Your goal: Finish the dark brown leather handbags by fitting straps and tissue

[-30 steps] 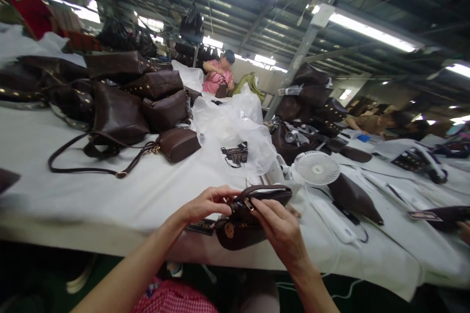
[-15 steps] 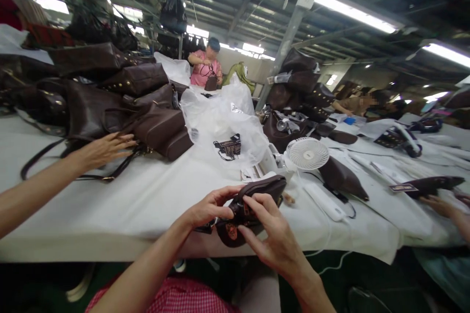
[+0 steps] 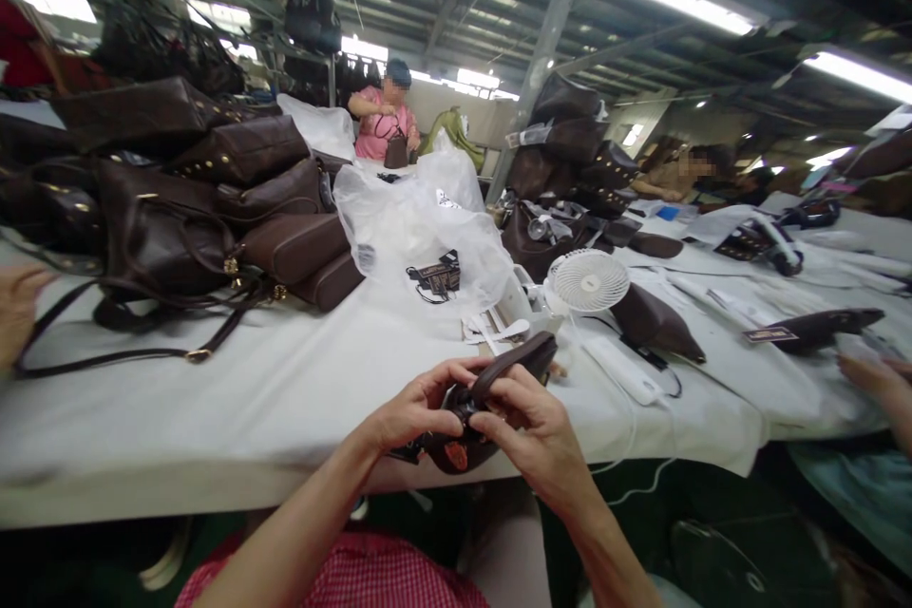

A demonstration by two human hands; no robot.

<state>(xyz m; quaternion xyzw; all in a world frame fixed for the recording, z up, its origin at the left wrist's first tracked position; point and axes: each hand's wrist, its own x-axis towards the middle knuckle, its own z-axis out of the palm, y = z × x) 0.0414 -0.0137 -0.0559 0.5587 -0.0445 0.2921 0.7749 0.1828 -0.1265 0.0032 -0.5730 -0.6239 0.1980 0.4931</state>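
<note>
A small dark brown leather pouch [image 3: 514, 358] with a round brown emblem is held over the near edge of the white table [image 3: 285, 380]. My left hand [image 3: 417, 408] grips its left side, fingers curled round it. My right hand [image 3: 531, 427] pinches the pouch's top from the right, fingers pressed together near the zip. A dark tag hangs under the pouch by my left hand.
Brown handbags [image 3: 178, 199] are piled at the left, with straps trailing on the table. Clear plastic bags [image 3: 420, 228], a small white fan [image 3: 585, 282] and another dark pouch [image 3: 652, 323] lie behind. Other people's hands show at the far left [image 3: 18, 309] and far right [image 3: 880, 385]. Further workers sit behind.
The neighbour's hand on the left has drawn back from the handbags. My hands have closed tighter on the pouch, which is now tilted more upright.
</note>
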